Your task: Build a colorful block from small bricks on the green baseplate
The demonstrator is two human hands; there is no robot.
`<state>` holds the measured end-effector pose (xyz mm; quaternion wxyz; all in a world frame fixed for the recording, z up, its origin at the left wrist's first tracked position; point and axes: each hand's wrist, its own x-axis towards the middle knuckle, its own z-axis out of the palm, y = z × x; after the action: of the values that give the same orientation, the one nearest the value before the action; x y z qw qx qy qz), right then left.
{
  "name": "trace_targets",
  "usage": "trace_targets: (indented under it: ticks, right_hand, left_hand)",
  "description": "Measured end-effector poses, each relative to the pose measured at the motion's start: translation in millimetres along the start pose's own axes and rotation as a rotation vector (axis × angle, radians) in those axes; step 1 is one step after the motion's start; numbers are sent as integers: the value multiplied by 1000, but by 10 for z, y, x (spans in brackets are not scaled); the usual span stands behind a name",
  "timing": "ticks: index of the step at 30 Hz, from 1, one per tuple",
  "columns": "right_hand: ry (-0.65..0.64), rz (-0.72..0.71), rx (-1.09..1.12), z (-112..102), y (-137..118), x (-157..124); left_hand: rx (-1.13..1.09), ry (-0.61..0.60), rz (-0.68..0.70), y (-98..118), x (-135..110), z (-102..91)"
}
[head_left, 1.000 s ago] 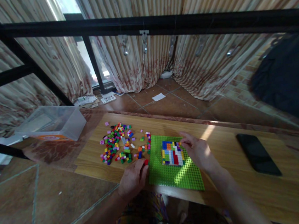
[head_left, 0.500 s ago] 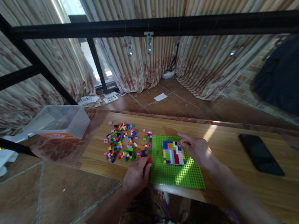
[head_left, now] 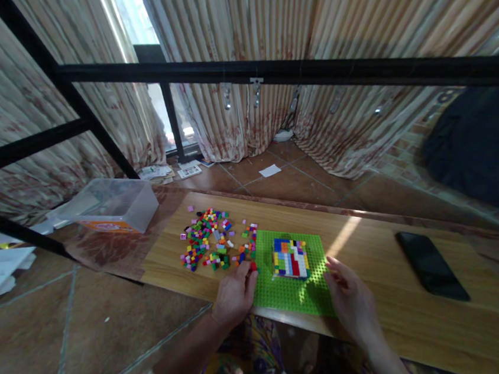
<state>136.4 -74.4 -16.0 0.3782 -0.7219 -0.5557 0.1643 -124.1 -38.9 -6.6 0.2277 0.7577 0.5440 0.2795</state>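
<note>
A green baseplate (head_left: 274, 294) lies in front of me on the wooden board. On it stands a low, near-square block of many-coloured toy bricks (head_left: 291, 259), with blue, white, red and yellow on its top. My left hand (head_left: 236, 292) is closed at the plate's left edge, with a small red brick (head_left: 253, 266) pinched between thumb and fingertips. By the plate's right edge is my right hand (head_left: 350, 295), its fingers loosely bent and apart, with nothing visible in them.
Loose toy bricks (head_left: 205, 233) are scattered on the wooden board (head_left: 391, 309) left of the plate. A black phone (head_left: 431, 266) lies at the right. Beyond the board's left end sits a clear plastic bin (head_left: 120, 203). A black metal rail (head_left: 201, 71) crosses in front of the curtains.
My right hand has drawn back from the brick block's upper right corner, toward me, to the plate's right edge. My left hand still pinches the red brick. The camera view has shifted slightly.
</note>
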Motion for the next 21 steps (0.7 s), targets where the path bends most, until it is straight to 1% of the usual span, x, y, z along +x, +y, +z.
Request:
trace_targets:
  ticks: [1, 3, 6, 9, 13, 18, 21]
  right_hand:
    - [-10, -5, -9, 18, 35, -115]
    - [12, -79, -69, 60, 94, -304]
    - [83, -226, -175, 108, 169, -440]
    - [120, -319, -276, 119, 232, -429]
    - [131, -391, -390, 103, 295, -328]
    - [166, -378, -516, 57, 306, -195]
    - [195, -368, -529, 17, 186, -193]
  left_hand:
    - [-18, -13, 0, 40, -1, 25]
    - [-53, -42, 8, 128, 7, 98]
    - [-58, -55, 29, 233, 53, 227]
    - [-104, -61, 26, 262, 126, 313]
    - [-164, -54, -11, 257, 251, 370]
    - [-216, -85, -2, 316, 457, 442]
    - [-313, -92, 15, 311, 464, 398]
